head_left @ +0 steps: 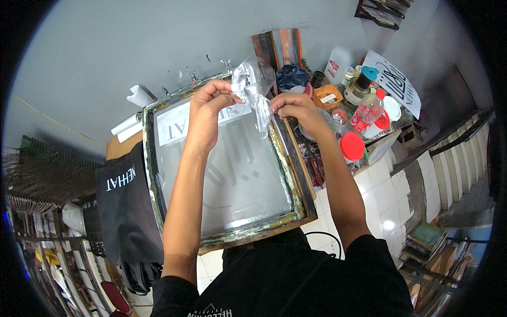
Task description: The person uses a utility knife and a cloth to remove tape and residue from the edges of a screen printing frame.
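Observation:
My left hand [210, 108] pinches one side of a crumpled strip of shiny transparent plastic film [259, 103], which looks smeared with white. On the other side, the thumb and fingertips of my right hand [302, 111] are closed on the same film. Both hands are over the far right part of a wooden screen-printing frame [150, 174] with paint-stained edges. Through its grey mesh [237, 195] dark lettering shows faintly. A white sheet with dark print [171, 127] shows at the mesh's far end, partly hidden by my left hand.
Black fabric with white lettering [124, 211] hangs left of the frame. To the right, a cluttered table holds a red-lidded jar [352, 147], a plastic bottle [367, 113], an orange tray [326, 96] and several tubs. White rolls [127, 129] lie at the far left. Squeegees [290, 46] lean against the wall.

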Motion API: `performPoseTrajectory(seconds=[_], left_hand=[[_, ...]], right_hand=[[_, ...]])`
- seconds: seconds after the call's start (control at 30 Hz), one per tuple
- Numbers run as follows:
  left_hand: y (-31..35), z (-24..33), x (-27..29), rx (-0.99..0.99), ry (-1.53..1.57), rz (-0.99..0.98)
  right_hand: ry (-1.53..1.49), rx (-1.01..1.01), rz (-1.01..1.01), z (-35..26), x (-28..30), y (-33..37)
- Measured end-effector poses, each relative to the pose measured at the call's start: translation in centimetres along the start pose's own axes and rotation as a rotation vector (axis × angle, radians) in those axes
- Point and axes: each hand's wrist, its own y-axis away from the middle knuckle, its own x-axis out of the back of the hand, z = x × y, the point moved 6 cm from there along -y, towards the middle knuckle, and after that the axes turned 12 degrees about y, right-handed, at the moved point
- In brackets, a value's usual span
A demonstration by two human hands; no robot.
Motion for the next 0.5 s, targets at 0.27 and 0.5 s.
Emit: performPoseTrajectory(seconds=[0.27,0.5], left_hand=[[0.0,-2.5,-1.1,0.065,0.099,-0.035],[0.6,-3.6,-1.5,0.14,0.318,-0.001]], right_hand=[[0.088,0.064,-0.003,0.4,1.1,0.6],[0.128,0.038,0.18,-0.8,1.4,2.0]])
